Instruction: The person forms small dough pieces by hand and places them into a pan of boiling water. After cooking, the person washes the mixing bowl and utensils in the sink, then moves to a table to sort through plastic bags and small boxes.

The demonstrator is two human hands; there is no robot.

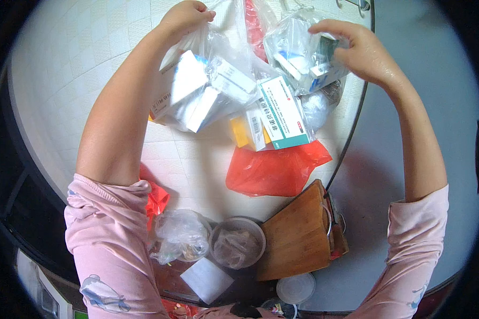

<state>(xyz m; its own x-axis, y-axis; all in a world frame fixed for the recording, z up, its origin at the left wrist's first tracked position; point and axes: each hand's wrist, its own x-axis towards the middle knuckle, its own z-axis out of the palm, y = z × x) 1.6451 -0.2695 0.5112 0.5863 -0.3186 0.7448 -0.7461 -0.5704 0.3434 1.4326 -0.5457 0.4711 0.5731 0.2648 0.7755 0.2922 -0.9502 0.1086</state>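
My left hand point(189, 18) pinches the top of a clear plastic bag point(231, 44) that holds several medicine boxes, white and white with blue. With fingers spread, my right hand point(355, 48) is at the side of a second clear bag point(299, 32) with more boxes; whether the fingers grip its film cannot be told. Between and below the two bags lies a white and green medicine box point(283, 113), beside a yellow and white box point(247, 131). Under these boxes a red plastic bag point(275, 171) spreads out.
Nearer to me stand a grey round container point(237, 223) with crumpled clear plastic in it, a bowl with a clear bag point(181, 235), a wooden board point(299, 239), a white square point(207, 281) and a round translucent lid point(296, 288). Metal hooks point(361, 4) show at the top right.
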